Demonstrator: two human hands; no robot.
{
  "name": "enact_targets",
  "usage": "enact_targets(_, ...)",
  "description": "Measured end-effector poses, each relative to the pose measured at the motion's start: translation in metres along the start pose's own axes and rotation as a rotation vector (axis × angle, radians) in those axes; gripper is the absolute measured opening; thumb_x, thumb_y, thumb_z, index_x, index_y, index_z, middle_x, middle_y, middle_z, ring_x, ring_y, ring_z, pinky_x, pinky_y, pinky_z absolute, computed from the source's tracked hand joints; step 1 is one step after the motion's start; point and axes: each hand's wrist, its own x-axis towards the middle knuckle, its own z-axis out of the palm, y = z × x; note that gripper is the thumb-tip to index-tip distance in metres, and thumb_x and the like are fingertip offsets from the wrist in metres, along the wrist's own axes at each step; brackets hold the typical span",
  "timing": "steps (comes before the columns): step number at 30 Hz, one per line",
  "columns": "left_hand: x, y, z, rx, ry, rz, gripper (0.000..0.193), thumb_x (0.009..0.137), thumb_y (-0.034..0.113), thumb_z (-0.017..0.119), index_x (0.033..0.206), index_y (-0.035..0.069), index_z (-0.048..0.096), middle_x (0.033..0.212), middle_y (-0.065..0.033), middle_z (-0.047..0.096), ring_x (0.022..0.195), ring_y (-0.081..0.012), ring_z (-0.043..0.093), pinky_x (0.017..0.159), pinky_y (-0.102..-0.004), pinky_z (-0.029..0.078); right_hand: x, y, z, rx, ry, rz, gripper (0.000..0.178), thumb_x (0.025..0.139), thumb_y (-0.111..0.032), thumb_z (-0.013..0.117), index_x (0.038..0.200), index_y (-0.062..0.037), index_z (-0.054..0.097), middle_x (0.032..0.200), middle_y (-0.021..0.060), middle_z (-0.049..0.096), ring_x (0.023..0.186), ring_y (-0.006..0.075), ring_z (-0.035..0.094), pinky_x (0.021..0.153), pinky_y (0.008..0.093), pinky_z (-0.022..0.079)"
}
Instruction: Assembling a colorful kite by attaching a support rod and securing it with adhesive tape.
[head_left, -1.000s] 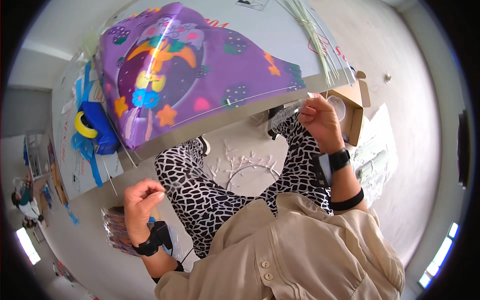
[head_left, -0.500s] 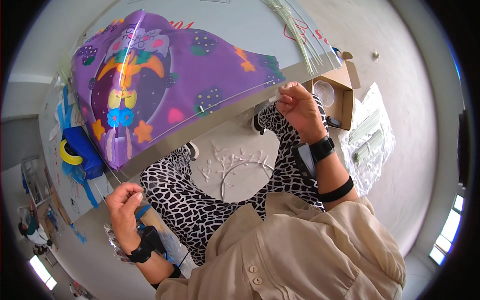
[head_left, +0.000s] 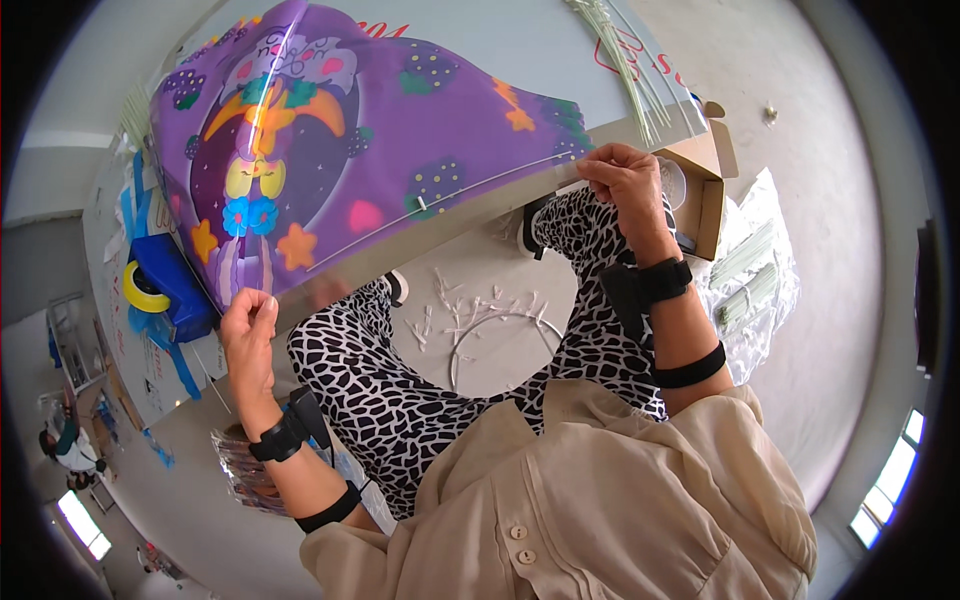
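Presently: purple foil balloon [head_left: 380,150], flat on the white table [head_left: 520,40], long axis running from left hand [head_left: 248,330] to right hand [head_left: 625,180]. Both hands' fingers pinch its near edge at opposite ends. Beyond the right fingers, an open cardboard box [head_left: 705,200]; contents unclear. Blue tape dispenser [head_left: 165,285] beside the left fingers.

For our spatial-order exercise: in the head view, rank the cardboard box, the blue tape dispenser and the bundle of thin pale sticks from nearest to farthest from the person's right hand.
1. Cardboard box, just right of the right hand.
2. Bundle of thin pale sticks, up on the table beyond the hand.
3. Blue tape dispenser, far across at the left, near the left hand.
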Motion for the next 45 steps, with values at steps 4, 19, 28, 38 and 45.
enact_targets(4,0.006,-0.008,0.007,-0.023,0.063,0.019,0.012,0.087,0.011,0.059,0.079,0.004,0.054,0.069,0.0045,0.047,0.06,-0.0032,0.037,0.055,-0.0178,0.03,0.007,0.011,0.0,-0.08,0.037,-0.101,0.006,0.074,-0.004,0.067,0.072,0.0021,0.067,0.06,-0.0005,0.058,0.051,0.0042,0.046,0.048,0.0209,0.037)
enact_targets(19,0.017,-0.012,0.017,-0.135,0.102,-0.025,0.009,0.086,0.007,0.062,0.08,0.002,0.057,0.068,0.0034,0.05,0.056,-0.0028,0.039,0.051,-0.0166,0.031,0.018,0.013,0.015,-0.57,0.249,-0.276,0.014,0.071,-0.01,0.064,0.072,0.0029,0.065,0.057,0.0097,0.061,0.052,0.0137,0.058,0.055,0.0272,0.047)
enact_targets(28,0.021,-0.013,0.022,-0.135,0.103,-0.037,0.008,0.086,0.007,0.061,0.081,0.002,0.057,0.068,0.0038,0.05,0.056,-0.0026,0.038,0.051,-0.0165,0.031,0.02,0.014,0.017,-0.661,0.276,-0.279,0.014,0.071,-0.013,0.064,0.072,0.0009,0.065,0.06,0.0119,0.062,0.056,0.0225,0.061,0.059,0.0319,0.049)
enact_targets(38,0.026,-0.016,0.027,-0.124,0.091,-0.032,0.008,0.085,0.008,0.061,0.081,0.002,0.058,0.068,0.004,0.05,0.056,-0.0024,0.039,0.051,-0.0167,0.031,0.022,0.016,0.018,-0.687,0.297,-0.23,0.015,0.071,-0.016,0.065,0.072,-0.0004,0.066,0.062,0.0124,0.063,0.06,0.0249,0.063,0.062,0.034,0.049)
enact_targets(45,0.027,-0.019,0.028,-0.114,0.086,-0.03,0.007,0.086,0.007,0.061,0.082,0.002,0.058,0.068,0.0043,0.05,0.056,-0.0024,0.039,0.051,-0.0166,0.031,0.024,0.015,0.02,-0.76,0.319,-0.222,0.017,0.071,-0.019,0.067,0.072,-0.0017,0.067,0.065,0.0136,0.064,0.065,0.0295,0.063,0.065,0.0371,0.05)
